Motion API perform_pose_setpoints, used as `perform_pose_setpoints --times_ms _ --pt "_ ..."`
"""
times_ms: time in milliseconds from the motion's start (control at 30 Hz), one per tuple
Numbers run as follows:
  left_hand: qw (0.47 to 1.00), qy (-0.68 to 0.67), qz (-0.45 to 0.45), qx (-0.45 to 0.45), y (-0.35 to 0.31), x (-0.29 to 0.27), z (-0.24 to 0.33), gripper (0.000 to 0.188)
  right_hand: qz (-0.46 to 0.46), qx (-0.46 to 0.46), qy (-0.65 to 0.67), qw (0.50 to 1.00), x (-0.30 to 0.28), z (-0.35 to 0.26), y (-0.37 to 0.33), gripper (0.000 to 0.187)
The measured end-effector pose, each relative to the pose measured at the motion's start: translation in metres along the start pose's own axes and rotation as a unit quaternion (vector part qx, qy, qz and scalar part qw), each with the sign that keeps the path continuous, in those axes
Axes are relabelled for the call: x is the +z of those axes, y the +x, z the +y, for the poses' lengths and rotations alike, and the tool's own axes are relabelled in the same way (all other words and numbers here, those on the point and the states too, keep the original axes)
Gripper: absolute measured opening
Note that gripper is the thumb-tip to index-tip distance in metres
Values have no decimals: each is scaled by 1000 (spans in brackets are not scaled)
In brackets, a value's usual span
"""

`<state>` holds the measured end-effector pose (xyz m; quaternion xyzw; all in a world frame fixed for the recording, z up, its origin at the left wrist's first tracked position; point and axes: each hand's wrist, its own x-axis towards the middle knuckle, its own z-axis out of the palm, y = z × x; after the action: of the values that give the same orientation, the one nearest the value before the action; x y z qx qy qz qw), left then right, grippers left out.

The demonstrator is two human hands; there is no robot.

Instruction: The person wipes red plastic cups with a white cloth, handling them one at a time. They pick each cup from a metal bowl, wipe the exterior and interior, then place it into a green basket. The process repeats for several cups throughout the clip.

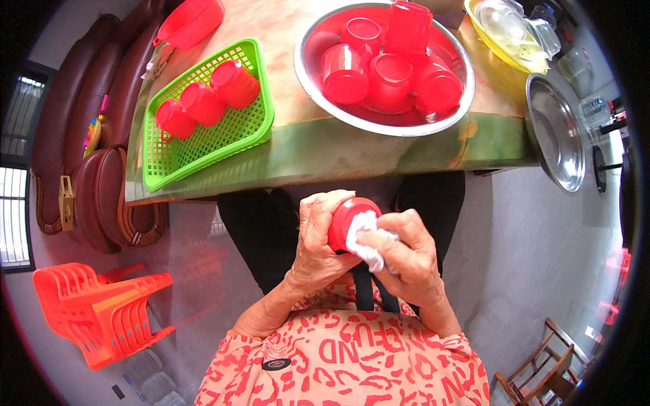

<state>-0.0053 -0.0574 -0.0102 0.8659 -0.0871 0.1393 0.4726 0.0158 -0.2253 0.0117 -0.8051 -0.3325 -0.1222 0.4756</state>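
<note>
The left hand [317, 229] has its fingers wrapped around the left side of a red cup [343, 215], its round end tilted up. The right hand [409, 256] grips a bunched white cloth [364, 237] in its fingers, pressed against that end. The cup is above the lap, nearer than the near edge of the counter [318, 152]. On the counter, a green basket [266, 101] at left holds three red mugs [201, 103]; right of it, a metal basin [313, 100] holds more red mugs [393, 74]. A yellow basket [482, 32] sits far right.
</note>
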Motion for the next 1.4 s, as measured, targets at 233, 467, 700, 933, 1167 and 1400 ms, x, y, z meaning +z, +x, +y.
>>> perform_pose_setpoints --times_ms 233,467,700,933,1167,1400 --pt "999 -5 -25 23 6 -4 5 73 28 -34 -53 998 5 -3 8 36" --pt "999 27 -5 18 2 -2 0 72 24 40 -127 991 1 2 8 32" --pt "992 112 7 52 7 -2 0 67 62 -39 -30 997 8 -6 5 38" --pt "987 128 5 98 7 0 1 64 51 -10 -69 996 21 -3 9 38" --pt "989 124 6 77 5 1 -6 64 21 -54 -41 997 18 3 9 35" --pt "993 107 -16 42 10 -7 0 68 47 -85 -77 992 23 3 -4 38"
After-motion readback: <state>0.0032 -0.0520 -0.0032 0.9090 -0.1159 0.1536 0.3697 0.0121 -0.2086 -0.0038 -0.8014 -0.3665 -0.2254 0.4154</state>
